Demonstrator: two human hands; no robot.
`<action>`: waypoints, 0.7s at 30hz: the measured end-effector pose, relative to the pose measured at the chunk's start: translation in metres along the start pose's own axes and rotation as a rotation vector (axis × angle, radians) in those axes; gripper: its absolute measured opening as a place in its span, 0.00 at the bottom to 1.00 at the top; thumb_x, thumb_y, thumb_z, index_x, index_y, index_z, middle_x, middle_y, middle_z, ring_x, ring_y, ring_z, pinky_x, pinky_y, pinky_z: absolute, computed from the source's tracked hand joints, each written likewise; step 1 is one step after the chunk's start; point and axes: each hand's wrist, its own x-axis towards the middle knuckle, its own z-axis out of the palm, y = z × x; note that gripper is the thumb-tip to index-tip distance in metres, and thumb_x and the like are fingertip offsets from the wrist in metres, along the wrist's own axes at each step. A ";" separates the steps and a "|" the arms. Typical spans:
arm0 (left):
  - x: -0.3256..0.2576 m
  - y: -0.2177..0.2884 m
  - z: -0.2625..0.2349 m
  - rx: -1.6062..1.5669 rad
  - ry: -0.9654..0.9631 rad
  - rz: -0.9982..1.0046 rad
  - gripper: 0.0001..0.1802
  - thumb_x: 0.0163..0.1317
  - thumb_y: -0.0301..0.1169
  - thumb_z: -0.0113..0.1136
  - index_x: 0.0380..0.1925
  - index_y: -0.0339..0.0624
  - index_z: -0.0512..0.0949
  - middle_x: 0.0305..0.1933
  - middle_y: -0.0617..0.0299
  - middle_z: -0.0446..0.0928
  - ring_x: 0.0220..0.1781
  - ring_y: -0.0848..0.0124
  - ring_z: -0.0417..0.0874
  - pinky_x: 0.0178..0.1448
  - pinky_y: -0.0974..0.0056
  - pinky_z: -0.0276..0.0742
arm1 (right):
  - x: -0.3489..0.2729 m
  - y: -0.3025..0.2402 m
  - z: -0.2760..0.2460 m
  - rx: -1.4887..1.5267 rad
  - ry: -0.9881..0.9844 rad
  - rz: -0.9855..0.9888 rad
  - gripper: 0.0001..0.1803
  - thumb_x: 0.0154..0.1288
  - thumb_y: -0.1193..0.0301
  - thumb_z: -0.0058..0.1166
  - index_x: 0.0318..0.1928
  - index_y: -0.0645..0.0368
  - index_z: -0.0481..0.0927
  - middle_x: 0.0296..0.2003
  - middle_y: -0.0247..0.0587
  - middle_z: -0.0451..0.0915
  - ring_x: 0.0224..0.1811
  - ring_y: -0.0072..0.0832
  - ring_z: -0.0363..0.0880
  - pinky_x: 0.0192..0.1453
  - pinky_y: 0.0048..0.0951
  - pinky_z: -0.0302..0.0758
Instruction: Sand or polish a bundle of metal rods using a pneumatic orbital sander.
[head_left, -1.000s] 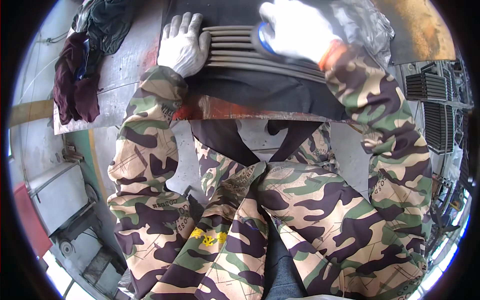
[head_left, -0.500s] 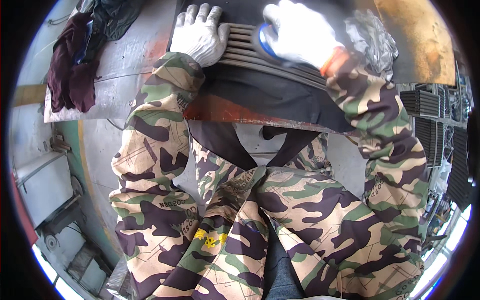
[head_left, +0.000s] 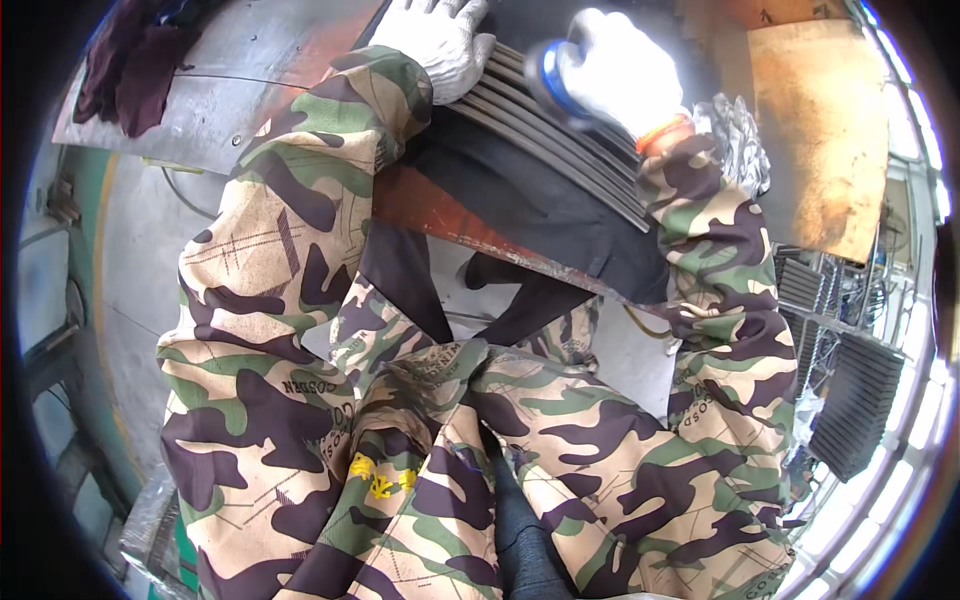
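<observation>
Several long grey metal bars lie side by side on a black cloth over the table. My left hand, in a white knitted glove, rests open across their left end with its fingers stretched out. My right hand, also white-gloved with an orange cuff, is closed around a round object with a blue rim. That object sits over the bars; motion blur and the hand hide its exact kind, and whether it touches them I cannot tell.
Crumpled silvery wrapping lies right of my right hand, beside a stained tan board. Dark red cloth is at the table's far left. The table's worn red edge faces me. Racks of dark slats stand at the right.
My view has turned, so the bars and table edge now slant down to the right. My left hand stays flat on the bars; my right still grips the blue-rimmed object above them.
</observation>
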 end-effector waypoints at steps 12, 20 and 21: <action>-0.009 0.001 -0.003 0.019 0.038 -0.049 0.28 0.70 0.45 0.57 0.61 0.35 0.79 0.65 0.41 0.78 0.73 0.43 0.72 0.78 0.44 0.62 | -0.009 -0.016 -0.019 0.094 -0.134 0.006 0.16 0.69 0.55 0.57 0.49 0.50 0.84 0.47 0.53 0.84 0.48 0.50 0.87 0.54 0.50 0.83; -0.008 0.003 -0.002 -0.003 0.045 -0.062 0.27 0.70 0.44 0.57 0.60 0.34 0.80 0.65 0.41 0.78 0.72 0.43 0.73 0.77 0.43 0.62 | 0.000 -0.010 -0.012 0.097 -0.095 -0.007 0.15 0.68 0.56 0.59 0.47 0.50 0.84 0.43 0.53 0.84 0.45 0.51 0.87 0.52 0.51 0.83; -0.005 0.003 -0.002 -0.003 0.051 -0.066 0.27 0.70 0.44 0.57 0.60 0.34 0.80 0.65 0.41 0.78 0.72 0.43 0.73 0.77 0.43 0.62 | -0.007 -0.015 -0.019 0.093 -0.111 -0.007 0.15 0.68 0.56 0.58 0.47 0.50 0.84 0.43 0.53 0.84 0.45 0.51 0.87 0.52 0.51 0.83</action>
